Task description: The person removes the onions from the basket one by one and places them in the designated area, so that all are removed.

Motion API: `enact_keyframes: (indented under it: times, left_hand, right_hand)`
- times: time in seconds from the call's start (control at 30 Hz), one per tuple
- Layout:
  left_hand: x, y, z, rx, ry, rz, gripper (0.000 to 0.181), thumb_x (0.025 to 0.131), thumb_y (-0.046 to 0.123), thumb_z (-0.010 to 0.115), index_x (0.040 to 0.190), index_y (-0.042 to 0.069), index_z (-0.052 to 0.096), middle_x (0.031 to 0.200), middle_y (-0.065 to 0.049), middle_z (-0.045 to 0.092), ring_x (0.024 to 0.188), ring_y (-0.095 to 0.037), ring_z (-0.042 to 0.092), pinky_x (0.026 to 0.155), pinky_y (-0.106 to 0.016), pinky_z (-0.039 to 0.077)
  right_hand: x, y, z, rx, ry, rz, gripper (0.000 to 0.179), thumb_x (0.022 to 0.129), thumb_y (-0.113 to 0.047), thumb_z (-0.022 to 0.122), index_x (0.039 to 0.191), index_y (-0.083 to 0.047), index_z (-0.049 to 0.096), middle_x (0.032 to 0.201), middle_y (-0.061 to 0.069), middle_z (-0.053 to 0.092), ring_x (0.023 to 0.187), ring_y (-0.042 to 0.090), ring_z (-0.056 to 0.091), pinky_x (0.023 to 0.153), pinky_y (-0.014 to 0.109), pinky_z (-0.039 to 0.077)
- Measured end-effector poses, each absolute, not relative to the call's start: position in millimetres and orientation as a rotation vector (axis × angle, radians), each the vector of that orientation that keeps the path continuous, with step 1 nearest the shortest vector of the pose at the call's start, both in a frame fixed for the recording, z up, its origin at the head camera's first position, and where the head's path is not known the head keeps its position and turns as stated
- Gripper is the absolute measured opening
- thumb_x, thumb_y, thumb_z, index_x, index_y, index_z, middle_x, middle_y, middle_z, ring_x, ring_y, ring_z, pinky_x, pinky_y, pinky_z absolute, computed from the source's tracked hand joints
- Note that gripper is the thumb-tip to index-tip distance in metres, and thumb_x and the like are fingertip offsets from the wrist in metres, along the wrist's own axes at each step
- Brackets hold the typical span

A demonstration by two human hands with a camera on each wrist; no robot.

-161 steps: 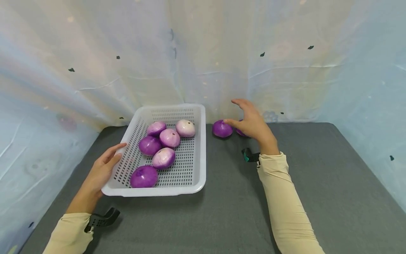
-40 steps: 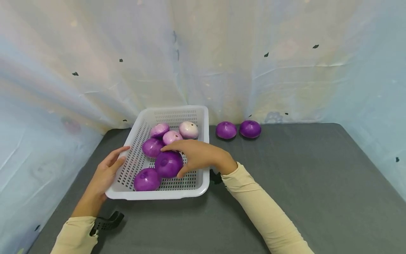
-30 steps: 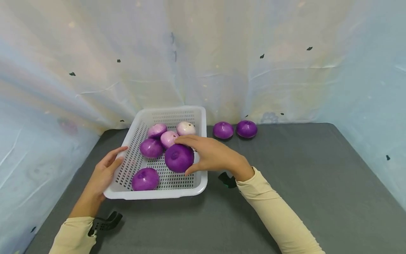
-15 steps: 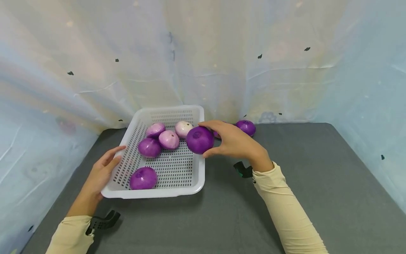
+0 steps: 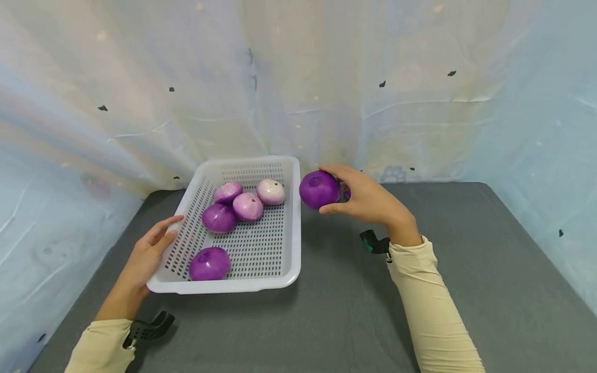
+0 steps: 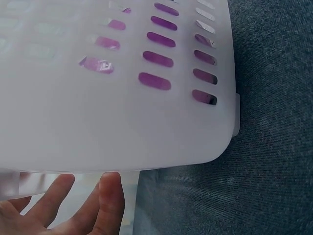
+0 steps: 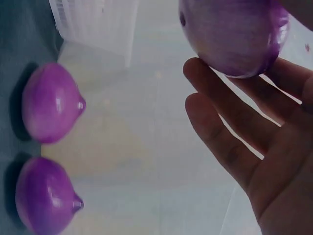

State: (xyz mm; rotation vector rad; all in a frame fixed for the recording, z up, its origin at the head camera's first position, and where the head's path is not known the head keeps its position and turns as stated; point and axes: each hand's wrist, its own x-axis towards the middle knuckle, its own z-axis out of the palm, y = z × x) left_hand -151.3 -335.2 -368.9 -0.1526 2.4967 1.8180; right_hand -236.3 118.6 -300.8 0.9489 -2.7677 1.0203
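Onion (image 5: 319, 189) in right grip (image 5: 373, 199) hides another (image 7: 50, 105) (head view).

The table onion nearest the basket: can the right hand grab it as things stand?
Probably not: the right hand holds another onion, though the way to that table onion looks free.

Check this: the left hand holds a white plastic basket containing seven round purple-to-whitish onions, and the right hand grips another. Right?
The count is wrong: the head view shows five onions in the basket, not seven. The rest stands.
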Motion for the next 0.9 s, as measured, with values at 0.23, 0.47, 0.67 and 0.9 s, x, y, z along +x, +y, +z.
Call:
enact_keyframes:
  times: [0.23, 0.47, 0.67, 0.9]
  left_hand:
    - [-150.8, -336.2, -369.5, -0.160, 2.464, 1.842, 0.051, 0.104, 0.043, 0.047, 0.153, 0.033, 0.036, 0.126, 0.016, 0.054, 0.093, 0.000, 0.068, 0.071, -0.041, 0.062]
    - [-149.4, -335.9, -369.9, -0.163, 2.468, 1.851, 0.051, 0.104, 0.043, 0.048, 0.152, 0.032, 0.037, 0.122, 0.021, 0.054, 0.092, 0.001, 0.068, 0.069, -0.042, 0.062]
    - [-149.9, -335.8, -369.6, -0.149, 2.451, 1.863, 0.051, 0.104, 0.042, 0.048, 0.153, 0.032, 0.037, 0.120, 0.022, 0.054, 0.092, 0.001, 0.068, 0.069, -0.042, 0.062]
    - [-151.4, -336.2, -368.4, -0.149, 2.485, 1.837, 0.051, 0.104, 0.043, 0.048, 0.153, 0.033, 0.037, 0.126, 0.018, 0.052, 0.092, 0.003, 0.067, 0.070, -0.041, 0.062]
  right_hand:
    - [-246.6, 149.1, -302.0, 0.778, -2.789, 1.072, 0.090, 0.080, -0.042, 0.083, 0.154, -0.022, 0.036, 0.149, 0.004, 0.046, 0.123, 0.027, 0.052, 0.099, 0.050, 0.050]
    - [-255.2, 180.5, -308.6, 0.601, -2.834, 1.071, 0.089, 0.083, -0.046, 0.079, 0.155, -0.019, 0.034, 0.145, 0.008, 0.047, 0.123, 0.030, 0.051, 0.097, 0.051, 0.048]
    - [-260.7, 207.5, -318.8, 0.459, -2.859, 1.104, 0.091, 0.084, -0.047, 0.078, 0.156, -0.018, 0.031, 0.152, 0.013, 0.041, 0.127, 0.036, 0.048, 0.098, 0.053, 0.048]
    - [-268.6, 233.4, -336.3, 0.213, -2.871, 1.191, 0.098, 0.085, -0.055, 0.073, 0.159, -0.016, 0.022, 0.159, 0.020, 0.031, 0.135, 0.043, 0.044, 0.099, 0.060, 0.048]
